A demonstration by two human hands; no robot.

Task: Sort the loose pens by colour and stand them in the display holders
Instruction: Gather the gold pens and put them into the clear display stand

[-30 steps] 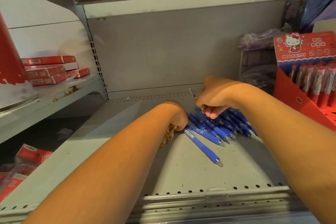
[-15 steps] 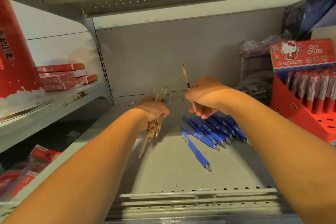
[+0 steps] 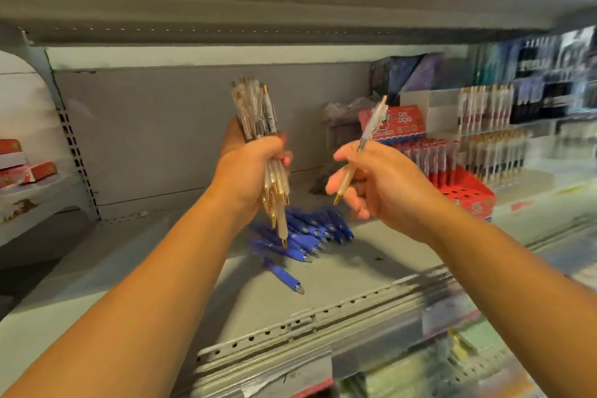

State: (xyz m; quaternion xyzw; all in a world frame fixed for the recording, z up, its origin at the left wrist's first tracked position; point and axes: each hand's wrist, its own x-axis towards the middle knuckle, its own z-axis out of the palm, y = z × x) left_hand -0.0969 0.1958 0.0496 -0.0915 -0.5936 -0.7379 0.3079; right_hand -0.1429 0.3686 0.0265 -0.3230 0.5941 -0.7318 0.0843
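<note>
Standing nearly upright, a bundle of clear gold-tipped pens (image 3: 258, 113) is gripped in the left hand (image 3: 250, 168), fingers curled tight round the barrels, tips pointing down. A single clear pen (image 3: 371, 126) is pinched in the right hand (image 3: 381, 184) between thumb and fingers, tilted, tip down, held apart from the bundle. Blue pens (image 3: 310, 233) are heaped on the grey shelf (image 3: 193, 284) below both hands; a stray blue pen (image 3: 284, 276) lies nearer the front edge. A red display holder (image 3: 465, 194), stocked with upright red pens (image 3: 429, 155), is set to the right. Red boxes (image 3: 32, 171) are stacked far left.
</note>
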